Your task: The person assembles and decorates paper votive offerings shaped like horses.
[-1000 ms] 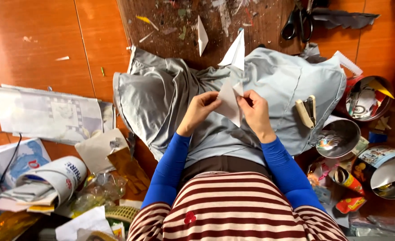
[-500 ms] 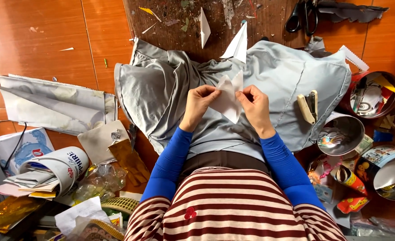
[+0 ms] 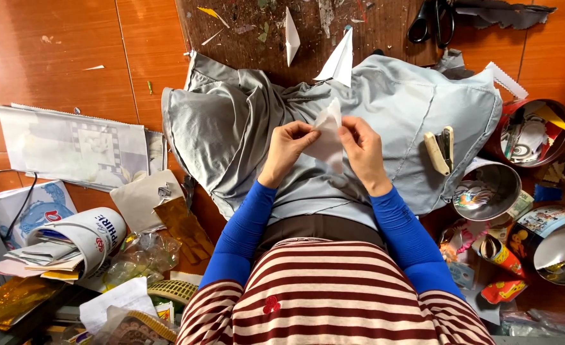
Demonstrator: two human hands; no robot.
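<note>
White paper piece (image 3: pixel 328 135) pinched by left hand (image 3: pixel 290 148) and right hand (image 3: pixel 362 151) over grey cloth (image 3: pixel 231 128).

Both hands, left (image 3: pixel 290 145) & right (image 3: pixel 363 149), pinch white paper (image 3: pixel 327 135) over grey cloth (image 3: pixel 231 128).

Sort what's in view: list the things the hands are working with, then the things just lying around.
In hand:
white paper piece, pinched between left hand and right hand, over the grey cloth on the lap.

Lying about:
black scissors
two folded white paper shapes
metal tins
newspaper sheet
rolled papers
</note>
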